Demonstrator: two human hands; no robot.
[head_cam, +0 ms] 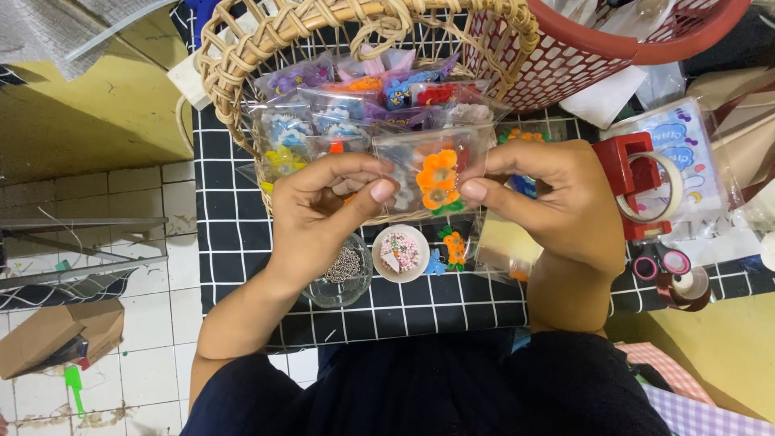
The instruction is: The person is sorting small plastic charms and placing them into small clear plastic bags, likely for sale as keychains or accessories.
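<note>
left hand (323,206) + right hand (549,198): fingers pinch clear packet of orange flower charms (432,173), frame centre | behind: wicker basket (242,56) of packets | below: bead dish (401,253)

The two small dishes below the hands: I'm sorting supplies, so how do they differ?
The clear glass dish holds tiny silver beads; the white dish holds pink and white sprinkle-like bits. The glass dish is larger and partly hidden under the left hand; the white dish lies in full view. Both are round and rest on the checked black cloth.
</note>
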